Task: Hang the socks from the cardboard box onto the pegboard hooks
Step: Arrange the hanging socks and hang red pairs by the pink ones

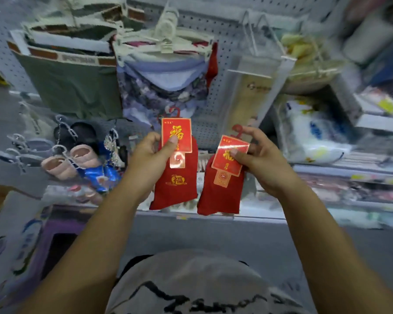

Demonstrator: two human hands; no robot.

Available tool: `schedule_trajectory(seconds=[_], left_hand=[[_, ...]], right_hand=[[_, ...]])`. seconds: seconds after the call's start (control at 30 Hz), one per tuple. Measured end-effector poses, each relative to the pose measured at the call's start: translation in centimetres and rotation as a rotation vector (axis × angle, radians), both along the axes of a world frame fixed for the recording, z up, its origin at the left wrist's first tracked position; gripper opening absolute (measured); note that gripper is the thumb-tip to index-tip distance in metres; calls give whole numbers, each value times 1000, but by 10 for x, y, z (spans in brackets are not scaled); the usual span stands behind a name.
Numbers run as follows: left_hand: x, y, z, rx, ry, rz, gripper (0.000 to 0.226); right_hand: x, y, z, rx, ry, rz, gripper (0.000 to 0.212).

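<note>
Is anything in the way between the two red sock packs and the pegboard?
Partly. The floral garment hangs right behind the top of the left sock pack, and a clear packet hangs behind the right sock pack. Bare pegboard shows between them; no free hook is discernible.

A gold 福 stands on the left sock card (177, 126) and again on the left red sock (175, 191) below it; the character on the right sock card (225, 165) is partly hidden.
</note>
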State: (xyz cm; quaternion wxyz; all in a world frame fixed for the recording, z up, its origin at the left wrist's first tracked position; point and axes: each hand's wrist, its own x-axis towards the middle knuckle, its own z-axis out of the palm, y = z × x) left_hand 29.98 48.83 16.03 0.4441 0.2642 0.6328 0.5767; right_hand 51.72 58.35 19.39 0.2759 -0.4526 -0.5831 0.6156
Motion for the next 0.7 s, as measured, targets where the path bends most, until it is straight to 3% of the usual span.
schedule_trajectory(seconds=[0.33, 0.7], left_hand=[[15, 94, 85, 156, 170, -57, 19], [-7, 212, 188, 351, 229, -195, 22]], right_hand=[[22, 55, 69, 214, 170, -77, 57], [-1, 129, 150, 492, 205, -265, 55]])
